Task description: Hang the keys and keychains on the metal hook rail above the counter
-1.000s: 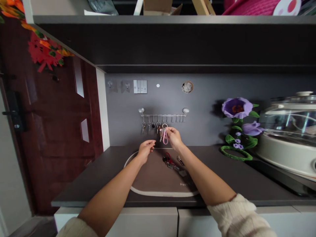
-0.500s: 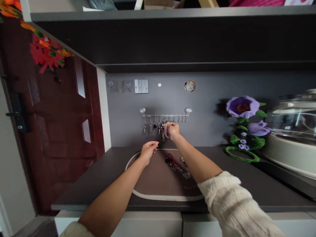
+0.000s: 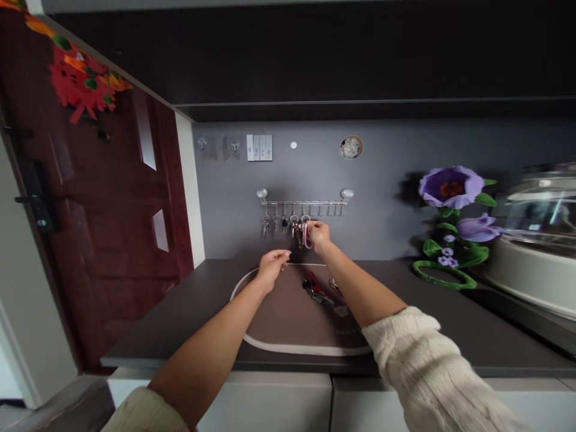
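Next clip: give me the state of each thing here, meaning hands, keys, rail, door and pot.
rail: wall-mounted, keys on left hooks, right hooks bare.
pink keyring: up at a rail hook; hooked or not, cannot tell.
right hand: shut on pink keyring.
left hand: empty, loosely curled.
red keys: lying on mat.
door: looks closed.
pot: lid on.

You see everything through the one camera on your head. It looks forward and slightly down across the dark counter (image 3: 180, 312) to the grey wall (image 3: 382, 228). The hook rail (image 3: 303, 204) sits centre frame, near enough to show the pink key loop (image 3: 307, 235) in your right hand (image 3: 320, 234). Your arms stretch away from the bottom edge, with your left hand (image 3: 272, 267) just below the rail.
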### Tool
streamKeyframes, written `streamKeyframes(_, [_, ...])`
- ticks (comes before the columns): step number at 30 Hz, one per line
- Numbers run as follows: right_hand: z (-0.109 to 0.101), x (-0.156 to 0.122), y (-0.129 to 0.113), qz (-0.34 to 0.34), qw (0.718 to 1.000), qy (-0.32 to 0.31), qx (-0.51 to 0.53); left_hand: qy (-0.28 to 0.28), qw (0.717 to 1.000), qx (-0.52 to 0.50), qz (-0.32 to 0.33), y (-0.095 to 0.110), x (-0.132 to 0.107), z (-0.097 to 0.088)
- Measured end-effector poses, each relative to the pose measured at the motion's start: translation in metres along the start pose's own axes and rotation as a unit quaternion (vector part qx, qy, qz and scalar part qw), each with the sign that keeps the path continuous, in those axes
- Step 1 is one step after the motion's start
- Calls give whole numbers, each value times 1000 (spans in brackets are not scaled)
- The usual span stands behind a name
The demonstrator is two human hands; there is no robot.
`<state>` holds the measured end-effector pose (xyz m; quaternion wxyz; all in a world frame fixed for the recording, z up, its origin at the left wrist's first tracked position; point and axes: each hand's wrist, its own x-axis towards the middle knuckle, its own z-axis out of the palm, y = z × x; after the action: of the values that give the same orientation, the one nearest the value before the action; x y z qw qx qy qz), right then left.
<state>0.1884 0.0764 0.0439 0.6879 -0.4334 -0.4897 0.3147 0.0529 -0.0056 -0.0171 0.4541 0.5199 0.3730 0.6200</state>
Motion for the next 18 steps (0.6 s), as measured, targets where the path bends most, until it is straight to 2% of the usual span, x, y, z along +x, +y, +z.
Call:
streamKeyframes(13, [-2,-6,2,22,998,-36,51,0,1000,9,5,0,-1,0])
streamKeyframes(18, [-6,-14,0,19,999,-6,-27,2,1000,18,1,-2,2,-2])
